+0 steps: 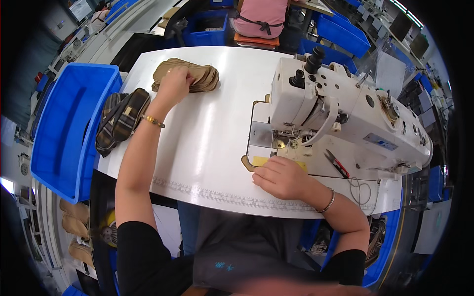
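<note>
At the far left of the white table, my left hand (174, 88) is on a fanned stack of tan sole-shaped pieces (201, 76), its fingers closed at the edge of the top one. My right hand (282, 178) rests at the front of the sewing machine (363, 111), below its needle area. Its fingers are curled, and a small dark bit shows at the fingertips; what they hold is too small to make out. A yellow strip (260, 161) lies flat just beyond this hand. Red-handled thread snips (338, 165) lie to its right, beside a loose grey cord (363, 190).
Dark plaid shoe uppers (122, 117) lie at the table's left edge, beside a large blue bin (69, 128). A printed ruler scale (212, 193) runs along the front edge. Beyond the table, a person in pink (259, 19) sits among more blue bins (340, 34).
</note>
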`<state>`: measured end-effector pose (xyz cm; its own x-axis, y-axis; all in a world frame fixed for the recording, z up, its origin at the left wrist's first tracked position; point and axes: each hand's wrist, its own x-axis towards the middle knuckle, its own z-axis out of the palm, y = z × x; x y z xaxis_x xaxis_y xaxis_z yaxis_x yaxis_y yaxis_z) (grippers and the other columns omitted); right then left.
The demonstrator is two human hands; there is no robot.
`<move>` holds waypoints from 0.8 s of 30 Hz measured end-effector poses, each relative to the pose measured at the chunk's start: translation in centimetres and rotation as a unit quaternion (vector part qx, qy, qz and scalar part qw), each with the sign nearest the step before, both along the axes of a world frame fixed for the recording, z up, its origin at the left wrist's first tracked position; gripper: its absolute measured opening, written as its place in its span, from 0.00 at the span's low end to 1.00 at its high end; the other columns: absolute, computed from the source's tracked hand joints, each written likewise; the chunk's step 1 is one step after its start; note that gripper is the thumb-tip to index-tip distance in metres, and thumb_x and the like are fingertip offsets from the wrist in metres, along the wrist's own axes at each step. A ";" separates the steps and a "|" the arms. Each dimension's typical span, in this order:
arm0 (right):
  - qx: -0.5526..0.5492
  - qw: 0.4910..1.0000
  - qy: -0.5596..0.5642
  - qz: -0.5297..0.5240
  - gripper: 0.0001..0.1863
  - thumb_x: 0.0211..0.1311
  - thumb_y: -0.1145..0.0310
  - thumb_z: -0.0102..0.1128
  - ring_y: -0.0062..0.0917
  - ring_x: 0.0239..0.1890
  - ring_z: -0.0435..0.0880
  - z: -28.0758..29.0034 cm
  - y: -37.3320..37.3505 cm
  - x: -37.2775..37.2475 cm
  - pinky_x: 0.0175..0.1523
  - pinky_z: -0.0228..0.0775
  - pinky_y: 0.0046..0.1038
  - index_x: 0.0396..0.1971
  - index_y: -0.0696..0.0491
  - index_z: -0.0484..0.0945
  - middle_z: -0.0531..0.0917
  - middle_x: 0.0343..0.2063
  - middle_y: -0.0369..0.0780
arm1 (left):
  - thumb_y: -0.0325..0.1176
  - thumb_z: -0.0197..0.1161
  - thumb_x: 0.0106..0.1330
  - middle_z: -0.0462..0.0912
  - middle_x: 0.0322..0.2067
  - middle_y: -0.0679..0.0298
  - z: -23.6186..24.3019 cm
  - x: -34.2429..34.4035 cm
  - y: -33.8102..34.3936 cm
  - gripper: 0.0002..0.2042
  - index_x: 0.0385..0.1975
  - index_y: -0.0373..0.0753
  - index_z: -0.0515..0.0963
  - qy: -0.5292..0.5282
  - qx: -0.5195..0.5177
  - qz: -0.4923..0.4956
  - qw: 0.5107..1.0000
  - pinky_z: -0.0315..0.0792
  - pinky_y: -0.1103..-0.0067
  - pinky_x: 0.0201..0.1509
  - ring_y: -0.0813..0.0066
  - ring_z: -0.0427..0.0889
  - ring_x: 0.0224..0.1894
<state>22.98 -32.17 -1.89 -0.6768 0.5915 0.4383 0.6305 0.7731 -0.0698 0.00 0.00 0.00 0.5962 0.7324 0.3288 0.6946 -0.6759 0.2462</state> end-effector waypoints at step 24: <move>-0.032 0.990 0.029 -0.138 0.25 0.49 0.55 0.72 0.36 0.46 0.80 0.7 0.8 -1.5 0.58 0.71 0.37 0.42 0.57 0.79 0.80 0.35 0.42 | 0.41 0.75 0.53 0.85 0.44 0.56 2.6 -15.3 -4.2 0.24 0.48 0.38 0.80 0.095 0.069 0.308 0.944 0.74 0.64 0.51 0.57 0.81 0.49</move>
<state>21.47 -31.41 -1.16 -0.4606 0.7781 0.4270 0.8102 0.5651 -0.1558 -15.34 -4.18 2.58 0.1298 0.9172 0.3767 0.9891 -0.1466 0.0163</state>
